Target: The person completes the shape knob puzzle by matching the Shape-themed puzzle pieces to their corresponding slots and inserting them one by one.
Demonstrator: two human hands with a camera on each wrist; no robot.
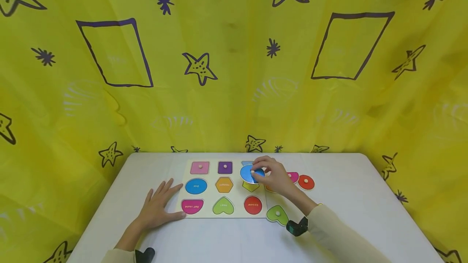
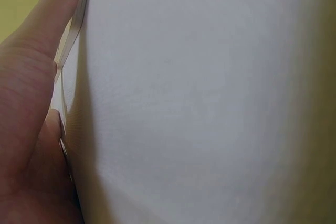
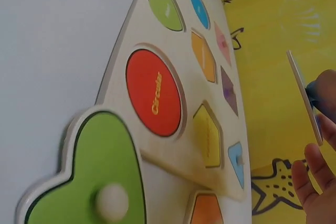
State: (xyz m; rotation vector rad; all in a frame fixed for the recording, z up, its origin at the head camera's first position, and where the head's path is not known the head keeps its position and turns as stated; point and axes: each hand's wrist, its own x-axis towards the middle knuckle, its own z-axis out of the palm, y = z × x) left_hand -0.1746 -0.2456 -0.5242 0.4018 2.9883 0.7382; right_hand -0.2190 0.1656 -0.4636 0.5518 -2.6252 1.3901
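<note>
My right hand [image 1: 273, 175] pinches the knob of a blue oval piece [image 1: 247, 173], held above the upper right of a shape board [image 1: 237, 198]. In the right wrist view the oval piece [image 3: 305, 98] is seen edge-on, raised off the board, with the right hand [image 3: 321, 182] at its knob. My left hand [image 1: 157, 208] lies spread at the board's left edge, thumb and a fingertip touching it. The blue oval recess [image 1: 196, 186] on the board holds no knobbed piece. Pink [image 1: 200, 168] and purple [image 1: 225, 167] knobbed pieces sit in the board's far row.
Right of the board lie a green heart piece [image 1: 277, 215], a red round piece [image 1: 306, 182], a magenta piece [image 1: 293, 177] and an orange piece partly under the right hand. A yellow patterned curtain [image 1: 234, 104] stands behind the white table [image 1: 219, 240].
</note>
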